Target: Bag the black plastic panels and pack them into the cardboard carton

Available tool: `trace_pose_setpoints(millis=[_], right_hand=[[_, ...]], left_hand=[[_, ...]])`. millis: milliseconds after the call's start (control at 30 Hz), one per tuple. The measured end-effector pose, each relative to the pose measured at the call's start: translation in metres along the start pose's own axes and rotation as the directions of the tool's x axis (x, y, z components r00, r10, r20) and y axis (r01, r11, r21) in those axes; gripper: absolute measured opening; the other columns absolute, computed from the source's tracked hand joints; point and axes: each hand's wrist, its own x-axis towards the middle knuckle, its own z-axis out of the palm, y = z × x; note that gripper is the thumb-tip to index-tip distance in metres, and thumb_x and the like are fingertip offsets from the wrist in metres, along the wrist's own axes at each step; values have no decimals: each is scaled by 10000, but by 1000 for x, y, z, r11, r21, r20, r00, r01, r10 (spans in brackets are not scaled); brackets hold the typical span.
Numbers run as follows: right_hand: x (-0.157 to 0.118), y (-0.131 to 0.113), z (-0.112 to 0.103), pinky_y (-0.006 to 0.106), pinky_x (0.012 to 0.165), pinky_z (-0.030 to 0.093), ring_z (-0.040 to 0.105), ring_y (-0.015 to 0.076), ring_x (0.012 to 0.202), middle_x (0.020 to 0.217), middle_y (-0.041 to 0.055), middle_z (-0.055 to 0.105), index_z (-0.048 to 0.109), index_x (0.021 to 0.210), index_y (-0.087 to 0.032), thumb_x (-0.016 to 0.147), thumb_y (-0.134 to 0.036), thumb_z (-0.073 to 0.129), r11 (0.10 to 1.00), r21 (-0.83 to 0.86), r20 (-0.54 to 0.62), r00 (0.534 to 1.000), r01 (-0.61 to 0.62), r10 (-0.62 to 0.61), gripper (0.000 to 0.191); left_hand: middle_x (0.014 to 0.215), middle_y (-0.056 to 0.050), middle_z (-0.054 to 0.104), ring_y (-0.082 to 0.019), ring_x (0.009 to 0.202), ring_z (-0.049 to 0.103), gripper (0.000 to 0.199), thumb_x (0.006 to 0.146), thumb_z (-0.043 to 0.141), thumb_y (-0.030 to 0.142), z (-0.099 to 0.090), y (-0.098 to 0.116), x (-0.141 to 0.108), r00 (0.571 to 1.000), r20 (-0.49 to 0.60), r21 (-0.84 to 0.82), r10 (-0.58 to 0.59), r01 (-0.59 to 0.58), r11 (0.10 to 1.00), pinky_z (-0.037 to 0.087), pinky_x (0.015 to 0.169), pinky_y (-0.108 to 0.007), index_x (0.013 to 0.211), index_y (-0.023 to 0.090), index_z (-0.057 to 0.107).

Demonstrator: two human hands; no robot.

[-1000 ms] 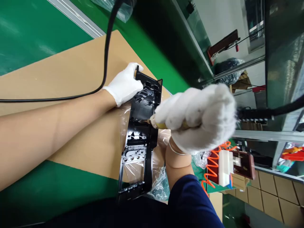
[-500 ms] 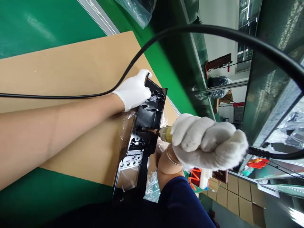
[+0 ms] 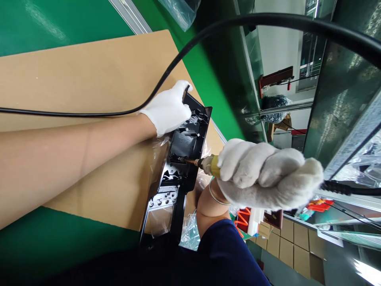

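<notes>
A long black plastic panel (image 3: 183, 143) with a metal plate in its lower part lies slantwise over cardboard (image 3: 119, 71). My left hand (image 3: 168, 109), in a white glove, grips the panel's upper left end, its fingers closed at the edge. My right hand (image 3: 268, 174), in a thick whitish glove, is wrapped round a yellow-collared electric screwdriver (image 3: 213, 165), most of which the glove hides. The driver's thin bit reaches into the middle of the panel; its very tip is hard to make out against the black.
A thick black cable (image 3: 190, 43) arcs over the work and across my left forearm. Clear plastic film (image 3: 190, 232) lies beside and under the panel. The bench top is green (image 3: 74, 20). Metal shelving (image 3: 336, 99) and stacked boxes (image 3: 285, 234) stand on the right.
The view has shifted slightly. My right hand and the driver appear a little farther right, and the cable's arc sits higher. Both hands keep their grips, with the bit still in the panel.
</notes>
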Motion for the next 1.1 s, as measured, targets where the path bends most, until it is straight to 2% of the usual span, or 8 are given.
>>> trace_pose_setpoints(millis=[167,300,433,500,600,667,833,1100], right_hand=[[1,-2,-5,308,485,556,542,148,439,487,-68,413,451,641,-273,1030,-418,490,999,16,40,999,-28,27,416],[3,-2,-1,284,456,523,502,131,407,486,-68,411,371,617,-245,1006,-447,536,997,-64,7,999,-44,44,468],[0,-2,1,284,458,515,494,129,410,499,-62,405,368,630,-245,999,-421,550,999,-39,7,1000,-14,14,447],[-3,-2,-1,296,474,524,490,134,421,506,-56,411,372,628,-245,1011,-474,518,997,-57,5,998,-56,57,469],[-6,-5,-4,329,494,540,513,157,450,508,-41,416,382,609,-254,990,-567,524,987,-100,-69,990,-127,120,514],[-7,-7,-3,341,503,544,524,165,458,498,-40,415,386,600,-258,977,-548,563,987,-88,-83,988,-135,128,508],[-2,-7,0,331,500,536,534,160,450,492,-52,437,465,643,-270,1024,-405,528,998,34,-18,998,-61,61,410],[0,-8,-5,333,538,552,553,155,477,533,-48,474,497,663,-263,1021,-367,549,996,61,73,995,-66,61,376]], left_hand=[[918,-39,627,-249,859,615,605,842,515,186,0,-1,1,1000,0,-7,6,-6,1000,487,860,-399,1438,268,451],[923,-46,627,-233,825,589,600,838,512,205,0,-2,1,1000,0,-33,11,-11,999,468,803,-359,1432,270,457],[871,-37,586,-229,779,570,621,812,517,189,1,-1,0,1000,-15,-35,28,-28,999,455,780,-366,1427,261,463],[873,-30,587,-221,773,569,608,817,514,186,1,-1,0,1000,-11,-34,25,-25,999,462,790,-371,1418,266,469],[886,-23,594,-221,793,585,586,840,507,193,-1,0,0,1000,-5,-26,30,-30,999,481,818,-385,1418,279,461],[917,-24,601,-228,844,607,586,845,512,190,-1,0,0,999,-5,-26,40,-40,999,489,852,-391,1422,273,456],[961,-31,621,-241,915,637,598,839,512,174,0,-1,1,999,-23,-31,31,-32,999,503,898,-398,1428,267,461],[930,-8,597,-258,964,667,587,852,521,173,1,0,4,1000,-13,11,-9,9,1000,502,962,-456,1424,279,449]])
